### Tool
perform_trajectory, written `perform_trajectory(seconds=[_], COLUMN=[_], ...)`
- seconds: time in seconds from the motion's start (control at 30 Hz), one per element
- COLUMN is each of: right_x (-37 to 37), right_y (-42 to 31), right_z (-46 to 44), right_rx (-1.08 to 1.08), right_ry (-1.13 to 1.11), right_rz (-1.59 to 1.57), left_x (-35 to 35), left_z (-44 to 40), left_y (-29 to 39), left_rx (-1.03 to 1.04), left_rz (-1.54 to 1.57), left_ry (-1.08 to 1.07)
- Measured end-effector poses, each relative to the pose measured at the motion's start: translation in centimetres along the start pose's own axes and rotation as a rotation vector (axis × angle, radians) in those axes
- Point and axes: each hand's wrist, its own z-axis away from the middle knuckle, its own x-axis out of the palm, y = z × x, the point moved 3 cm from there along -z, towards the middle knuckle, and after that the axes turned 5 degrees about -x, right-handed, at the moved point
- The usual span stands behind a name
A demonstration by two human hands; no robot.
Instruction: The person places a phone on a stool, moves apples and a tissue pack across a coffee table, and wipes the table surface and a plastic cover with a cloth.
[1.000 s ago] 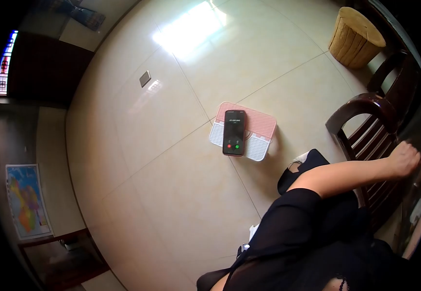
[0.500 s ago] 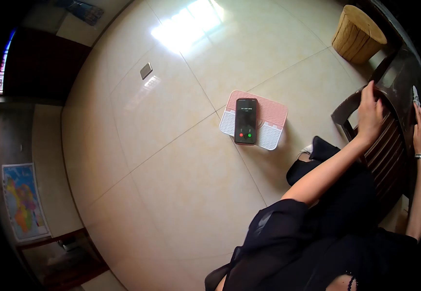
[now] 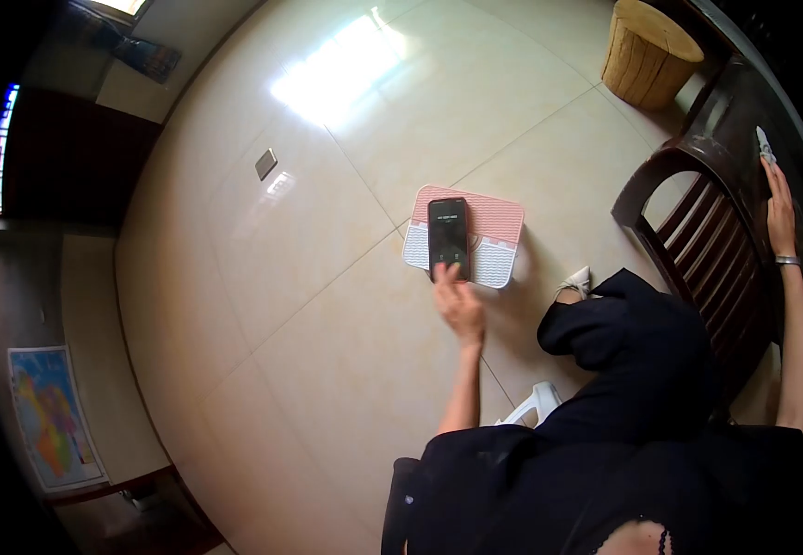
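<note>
A phone (image 3: 448,229) with a dark screen and lines of white text lies on a small pink-and-white stool (image 3: 494,217). My left hand (image 3: 459,305), slightly blurred, reaches to the phone's lower end. Its fingers are apart and overlap the screen's bottom; whether they touch it I cannot tell. At the right, my right hand (image 3: 779,217) lies along a dark table (image 3: 735,102) with fingers stretched forward. From under those fingertips sticks a narrow white-and-grey, cloth-like piece (image 3: 765,145), too small to name surely.
A dark wooden slatted chair (image 3: 697,231) stands against the table, and a log stump (image 3: 647,65) is beyond it. A small flat rectangular object (image 3: 266,165) lies on the tiled floor (image 3: 327,370). Part of a white plastic seat (image 3: 540,402) shows near my leg.
My left hand has swung from the chair back across to the phone. My right hand and the white piece have slid forward along the table. The view has shifted slightly.
</note>
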Motion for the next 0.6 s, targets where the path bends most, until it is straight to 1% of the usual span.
perform_trajectory(seconds=[0.03, 0.07, 0.1, 0.13, 0.17, 0.23, 0.27, 0.33, 0.37, 0.5, 0.6], right_x=[0.1, 0.3, 0.5, 0.6, 0.6, 0.5, 0.6, 0.8, 0.8, 0.7, 0.3], right_y=[0.0, 0.1, 0.2, 0.4, 0.4, 0.2, 0.1, 0.0, 0.0, -0.2, -0.6], right_z=[0.0, 0.0, 0.0, 0.1, 0.1, -0.1, -0.1, 0.0, 0.0, -0.1, -0.3], right_rx=[0.013, 0.02, 0.014, 0.006, 0.009, 0.011, 0.014, 0.04, 0.042, 0.042, 0.045], right_ry=[-0.003, -0.004, 0.003, 0.01, 0.007, 0.022, 0.022, 0.032, 0.034, 0.049, 0.052], right_rz=[0.013, 0.011, 0.01, 0.011, 0.01, -0.019, -0.021, 0.033, 0.033, -0.003, -0.015], left_x=[-1.3, -2.3, -3.2, -3.6, -3.6, -3.2, -3.1, -2.2, -1.9, -1.4, -1.1], left_z=[-1.0, -1.8, -2.3, -2.4, -2.3, -2.1, -1.8, -1.0, -0.7, -0.5, -0.6], left_y=[-1.2, -1.7, -2.4, -2.7, -3.1, -3.7, -4.1, -3.9, -4.1, -3.1, -3.3], left_rx=[-0.042, -0.037, -0.076, -0.116, -0.114, 0.025, 0.028, 0.142, 0.144, 0.163, 0.137], left_rz=[-0.08, -0.082, -0.146, -0.21, -0.211, -0.296, -0.298, -0.42, -0.44, -0.516, -0.533], left_ry=[0.03, 0.026, 0.029, 0.032, 0.029, -0.067, -0.067, -0.127, -0.16, -0.182, -0.168])
